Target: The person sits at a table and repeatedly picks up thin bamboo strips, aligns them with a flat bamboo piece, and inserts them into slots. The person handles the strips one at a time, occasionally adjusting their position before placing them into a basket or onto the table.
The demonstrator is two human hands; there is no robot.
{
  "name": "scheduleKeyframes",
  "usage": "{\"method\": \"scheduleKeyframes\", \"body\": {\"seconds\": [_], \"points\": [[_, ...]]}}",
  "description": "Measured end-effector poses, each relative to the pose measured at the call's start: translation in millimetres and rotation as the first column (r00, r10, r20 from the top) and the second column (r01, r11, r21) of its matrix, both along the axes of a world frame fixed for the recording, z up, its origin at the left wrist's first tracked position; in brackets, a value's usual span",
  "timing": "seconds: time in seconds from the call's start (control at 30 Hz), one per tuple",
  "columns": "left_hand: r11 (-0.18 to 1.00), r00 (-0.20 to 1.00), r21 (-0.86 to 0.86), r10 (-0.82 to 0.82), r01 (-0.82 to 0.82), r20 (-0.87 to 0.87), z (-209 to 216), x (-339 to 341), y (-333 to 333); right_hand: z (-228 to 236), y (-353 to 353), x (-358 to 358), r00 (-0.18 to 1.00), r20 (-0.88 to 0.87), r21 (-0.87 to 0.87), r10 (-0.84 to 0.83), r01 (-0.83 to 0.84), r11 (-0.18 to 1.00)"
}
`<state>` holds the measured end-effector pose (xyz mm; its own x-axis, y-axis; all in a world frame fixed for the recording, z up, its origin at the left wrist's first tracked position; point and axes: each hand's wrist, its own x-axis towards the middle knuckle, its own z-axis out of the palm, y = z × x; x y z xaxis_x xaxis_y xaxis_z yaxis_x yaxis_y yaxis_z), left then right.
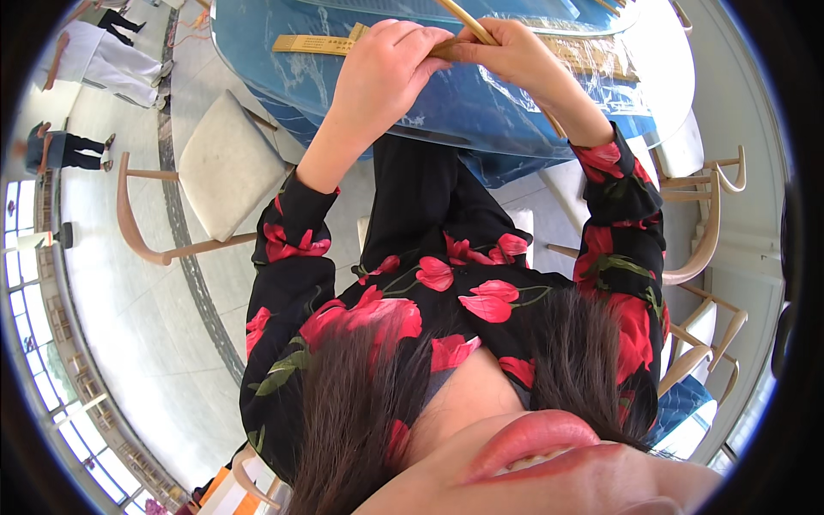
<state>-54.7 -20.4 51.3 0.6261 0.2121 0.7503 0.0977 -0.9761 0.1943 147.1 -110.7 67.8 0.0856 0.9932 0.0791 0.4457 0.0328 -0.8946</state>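
Note:
My left hand (386,73) and my right hand (517,58) meet over the blue-covered table at the top of the view. Both have their fingers closed, pinching a small brown piece (445,50) between them; its kind is not clear. A thin light wooden stick (463,19) also passes through my right hand, slanting from the upper left down beneath the wrist. Beside my left hand, flat tan printed strips (311,44) lie on the table, partly covered by the fingers. Behind my right wrist lies a tan bundle (601,58) under shiny clear plastic.
The round table (266,73) has a blue cover with a clear sheet over it. A pale-seated wooden chair (225,163) stands at my left; further wooden chairs (708,219) are on the right. Two people (107,64) (64,148) are at the far left on the tiled floor.

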Motion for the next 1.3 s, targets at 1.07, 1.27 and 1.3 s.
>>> {"method": "scheduleKeyframes", "body": {"seconds": [1.07, 1.27, 1.3], "points": [[0.970, 0.998, -0.236, -0.054, 0.048, -0.016, 0.1, -17.6, 8.7, 32.2, -40.1, 13.8, 0.297, 0.852, 0.521, -0.431, -0.399, 0.755], [0.972, 0.997, -0.228, -0.071, 0.064, -0.023, 2.4, -16.6, 8.0, 28.6, -38.7, 15.4, 0.230, 0.870, 0.493, -0.436, -0.414, 0.765], [0.973, 0.997, -0.221, -0.075, 0.067, -0.026, 2.3, -16.2, 8.4, 27.9, -38.8, 15.4, 0.228, 0.879, 0.477, -0.419, -0.417, 0.774]]}}
